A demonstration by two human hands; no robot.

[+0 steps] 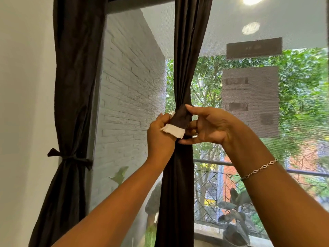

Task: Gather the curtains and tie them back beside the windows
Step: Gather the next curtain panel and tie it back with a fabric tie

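A dark brown curtain (188, 56) hangs gathered into a narrow bundle in the middle of the window. A brown tie-back strap (180, 119) with a white end patch (173, 130) wraps the bundle at its waist. My left hand (160, 136) grips the strap's white end at the bundle's left side. My right hand (210, 125) pinches the strap from the right, thumb on top, fingers behind the bundle. A second dark curtain (74, 77) hangs at the left wall, tied with a knotted strap (71, 158).
The window pane (131, 86) has a mesh screen, with a white brick wall, a railing and potted plants outside. A white room wall (23, 104) lies to the left. Paper notices (250, 100) are stuck on the glass at the right.
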